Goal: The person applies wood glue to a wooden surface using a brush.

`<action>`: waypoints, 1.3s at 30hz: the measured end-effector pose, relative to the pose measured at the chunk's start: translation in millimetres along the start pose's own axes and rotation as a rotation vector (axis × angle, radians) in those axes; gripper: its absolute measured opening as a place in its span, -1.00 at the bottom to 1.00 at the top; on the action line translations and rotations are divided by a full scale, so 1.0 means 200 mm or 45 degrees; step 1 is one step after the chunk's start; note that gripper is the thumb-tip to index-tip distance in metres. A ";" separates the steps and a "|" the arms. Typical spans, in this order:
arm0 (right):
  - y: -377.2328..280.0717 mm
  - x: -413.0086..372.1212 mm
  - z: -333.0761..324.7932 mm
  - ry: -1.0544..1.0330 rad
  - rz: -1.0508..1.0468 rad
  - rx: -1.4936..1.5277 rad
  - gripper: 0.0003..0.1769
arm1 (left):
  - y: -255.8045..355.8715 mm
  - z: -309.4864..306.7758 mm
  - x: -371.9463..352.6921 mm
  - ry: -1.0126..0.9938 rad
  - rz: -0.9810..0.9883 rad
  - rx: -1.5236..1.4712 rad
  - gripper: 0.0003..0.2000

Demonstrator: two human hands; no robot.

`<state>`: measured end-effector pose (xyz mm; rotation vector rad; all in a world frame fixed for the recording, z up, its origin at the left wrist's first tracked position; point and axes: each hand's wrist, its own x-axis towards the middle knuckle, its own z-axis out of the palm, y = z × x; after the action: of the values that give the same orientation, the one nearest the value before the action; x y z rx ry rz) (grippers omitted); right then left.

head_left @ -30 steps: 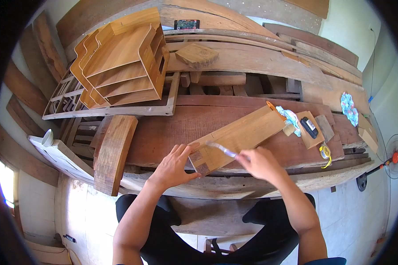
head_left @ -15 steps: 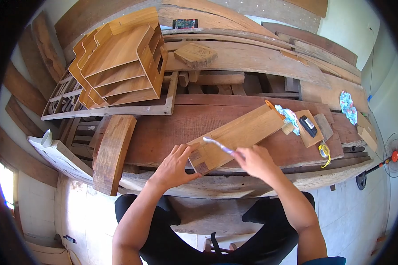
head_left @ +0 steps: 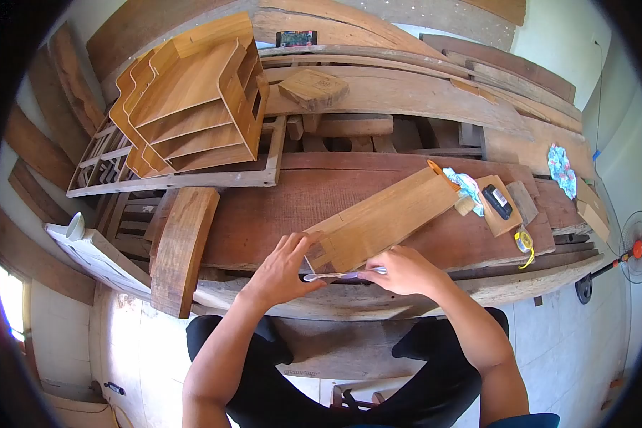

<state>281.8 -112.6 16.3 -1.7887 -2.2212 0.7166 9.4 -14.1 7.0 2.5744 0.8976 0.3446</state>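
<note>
A flat wooden board (head_left: 385, 217) lies at a slant on the reddish-brown plank (head_left: 257, 214), with a darker patch at its near left corner. My left hand (head_left: 279, 269) grips that left end, fingers along the far edge and thumb by the near corner. Pinched in my right hand (head_left: 409, 271) is a white and purplish toothbrush (head_left: 346, 274). Its head points left, at the board's near edge close to my left thumb. Touching the board's far right end are an orange-handled tool (head_left: 439, 171) and a crumpled blue patterned cloth (head_left: 465, 187).
Right of the board are a small wooden piece with a black device (head_left: 497, 202) and a yellow tape measure (head_left: 524, 242). A tiered wooden organizer (head_left: 192, 107) stands far left. A thick wooden block (head_left: 184, 250) lies left of my hands. Another cloth (head_left: 561, 171) sits far right.
My right hand has brought the toothbrush down from above the board's top face to its near edge, turning it nearly level. The left hand stays on the board's end.
</note>
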 end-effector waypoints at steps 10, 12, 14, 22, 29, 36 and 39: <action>-0.02 -0.02 0.00 0.154 0.057 0.047 -0.54 | -0.01 0.00 0.00 0.006 -0.016 0.005 -0.07; 0.02 0.01 -0.02 0.248 0.175 -0.102 -0.54 | -0.01 0.01 -0.01 -0.015 -0.043 0.001 -0.05; 0.03 0.00 -0.04 0.189 0.255 -0.051 -0.52 | -0.01 0.01 0.00 -0.014 -0.049 -0.001 -0.04; 0.05 0.01 0.00 0.269 0.167 -0.070 -0.56 | -0.02 0.02 -0.01 0.014 -0.015 0.021 -0.02; 0.03 0.03 0.01 0.168 0.201 0.007 -0.53 | -0.01 0.01 0.00 0.029 0.003 -0.022 -0.02; 0.01 0.02 -0.01 0.275 0.217 -0.032 -0.51 | 0.01 0.01 -0.01 0.002 -0.014 -0.014 -0.02; -0.01 -0.01 0.01 0.129 0.155 -0.011 -0.51 | -0.01 0.01 -0.01 0.040 0.002 0.000 -0.02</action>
<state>279.5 -114.4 16.1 -1.9327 -2.0695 0.6251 8.8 -14.5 4.1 2.5767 0.9063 0.3861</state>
